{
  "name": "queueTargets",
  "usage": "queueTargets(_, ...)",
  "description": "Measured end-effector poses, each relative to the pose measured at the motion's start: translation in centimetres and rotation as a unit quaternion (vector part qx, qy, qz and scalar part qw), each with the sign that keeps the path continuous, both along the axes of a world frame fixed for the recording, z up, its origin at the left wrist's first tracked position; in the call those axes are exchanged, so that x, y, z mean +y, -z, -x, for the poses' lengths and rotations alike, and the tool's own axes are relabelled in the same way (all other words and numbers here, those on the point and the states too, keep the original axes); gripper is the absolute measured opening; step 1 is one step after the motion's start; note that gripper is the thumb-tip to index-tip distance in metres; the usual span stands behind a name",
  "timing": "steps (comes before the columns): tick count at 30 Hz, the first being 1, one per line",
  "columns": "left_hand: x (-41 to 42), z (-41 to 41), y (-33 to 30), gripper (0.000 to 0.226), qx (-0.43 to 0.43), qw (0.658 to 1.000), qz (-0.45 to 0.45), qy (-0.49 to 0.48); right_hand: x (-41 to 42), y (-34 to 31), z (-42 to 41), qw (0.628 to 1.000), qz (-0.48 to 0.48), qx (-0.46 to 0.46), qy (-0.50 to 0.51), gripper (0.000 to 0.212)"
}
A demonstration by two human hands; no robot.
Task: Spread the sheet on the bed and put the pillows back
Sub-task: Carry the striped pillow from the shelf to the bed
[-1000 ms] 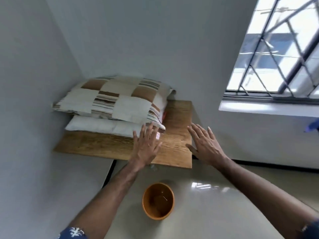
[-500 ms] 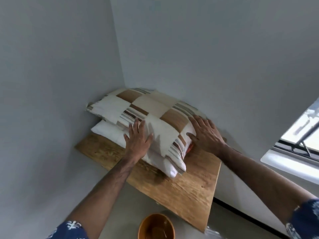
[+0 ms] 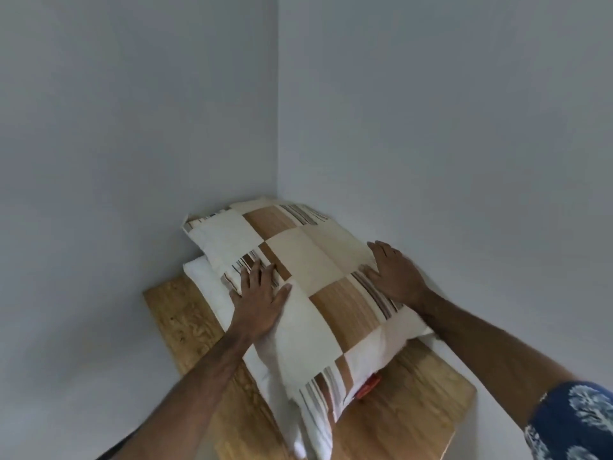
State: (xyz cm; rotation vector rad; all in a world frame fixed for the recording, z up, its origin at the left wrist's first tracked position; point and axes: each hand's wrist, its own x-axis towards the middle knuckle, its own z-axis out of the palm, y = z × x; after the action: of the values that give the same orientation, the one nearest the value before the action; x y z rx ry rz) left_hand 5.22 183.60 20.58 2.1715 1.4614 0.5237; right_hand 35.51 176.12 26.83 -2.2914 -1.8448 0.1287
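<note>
Up in the corner where two grey walls (image 3: pixel 132 127) meet, a patchwork pillow (image 3: pixel 318 280) — cream, tan and striped squares — lies on top of a plain white pillow (image 3: pixel 212 287), both stacked on a wooden board (image 3: pixel 185 323) and reaching toward its far corner. Left hand (image 3: pixel 260 298) rests flat on the patchwork pillow's left side, fingers spread. Right hand (image 3: pixel 394 273) presses its right edge beside the wall, fingers extended, not curled round anything. A small orange tag (image 3: pixel 368 388) shows under the stack's near edge — touching the board.
</note>
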Motion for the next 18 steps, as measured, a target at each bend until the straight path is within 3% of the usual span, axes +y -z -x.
queueTargets(7,-1.4,-1.0,0.5,0.064,-0.023,0.996,0.018,-0.085,5.5,2.6,-2.4,0.993,0.024,0.105,-0.052,0.068)
queueTargets(12,-2.8,-1.4,0.3,0.094,-0.085,0.981,0.068,-0.163,7.6,2.8,-1.9,0.981,0.034,0.188,-0.031,0.084)
queueTargets(16,-3.6,-2.0,-0.3,0.112,-0.197,0.942,0.159,-0.221,8.9,2.0,-1.6,0.962,0.031,0.271,-0.010,0.102)
queueTargets(18,-3.8,-2.0,-0.7,0.114,-0.275,0.907,0.195,-0.252,9.6,0.7,-1.4,0.947,0.040,0.319,0.007,0.098)
